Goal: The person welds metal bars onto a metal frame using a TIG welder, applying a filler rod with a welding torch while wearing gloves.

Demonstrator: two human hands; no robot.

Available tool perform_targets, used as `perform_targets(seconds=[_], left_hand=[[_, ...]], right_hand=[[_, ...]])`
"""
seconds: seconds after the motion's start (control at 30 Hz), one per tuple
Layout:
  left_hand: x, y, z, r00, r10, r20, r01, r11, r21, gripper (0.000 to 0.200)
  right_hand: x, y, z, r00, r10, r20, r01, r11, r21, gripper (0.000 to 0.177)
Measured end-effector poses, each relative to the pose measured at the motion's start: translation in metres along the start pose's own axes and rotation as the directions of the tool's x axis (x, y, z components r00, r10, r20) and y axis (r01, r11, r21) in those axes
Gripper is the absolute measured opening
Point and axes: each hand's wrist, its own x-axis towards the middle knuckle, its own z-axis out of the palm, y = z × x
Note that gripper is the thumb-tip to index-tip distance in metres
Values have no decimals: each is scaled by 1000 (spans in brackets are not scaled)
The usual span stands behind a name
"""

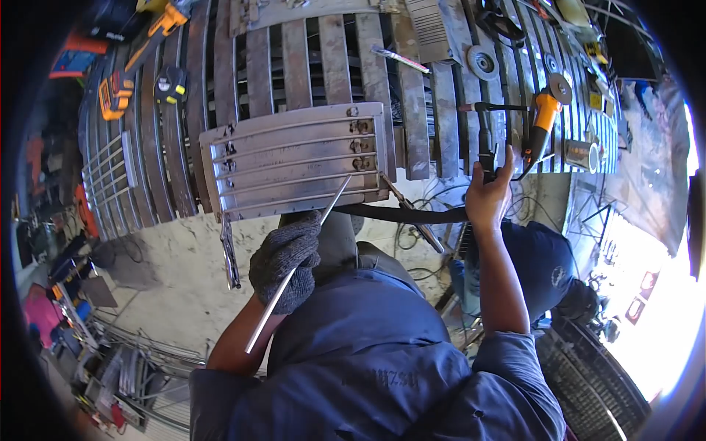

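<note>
The left hand [287,264], gloved, has its grip closed round a thin rod [296,269]; the right hand's [488,202] grip holds a black torch [485,140]; a barred panel [298,156] rests on the table [417,110].

Seen from the middle of the view, a black and yellow tape measure [170,84] is at 10 o'clock on the table made of slats [298,66]. An orange and black tool [115,95] is near it, on its left side. A small metal grid [109,173] is between 9 and 10 o'clock. A thin, light stick [401,59] is between 12 and 1 o'clock. A round gray disc [482,63] is at 1 o'clock. An orange and black grinder [545,117] is at 2 o'clock. A person in dark blue [535,264] is between 3 and 4 o'clock. Some pink cloth [43,316] is between 8 and 9 o'clock.
</note>
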Motion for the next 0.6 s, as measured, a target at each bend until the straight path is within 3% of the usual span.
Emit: perform_targets(seconds=[0.1, 0.2, 0.33, 0.37, 0.6], left_hand=[[12, -3, 9, 1000, -19, -21, 19, 1000, 2, 16], [31, -1, 14, 1000, 3, 5, -3, 996, 85, 25], [48, -2, 15, 997, -48, 65, 39, 989, 139, 23], [50, -4, 16, 997, -47, 64, 38, 990, 136, 23], [61, -9, 20, 999, -12, 39, 7, 989, 148, 22]], right_hand=[[-3, 4, 9, 998, 48, 30, -49, 999, 19, 82], [-3, 1, 16, 995, 83, 54, -82, 996, -23, 80], [-2, 9, 21, 996, 2, 94, -1, 1000, -15, 79], [-2, 11, 19, 982, 42, 181, -40, 999, -14, 79], [-6, 9, 26, 975, 14, 220, -6, 999, -36, 90]])
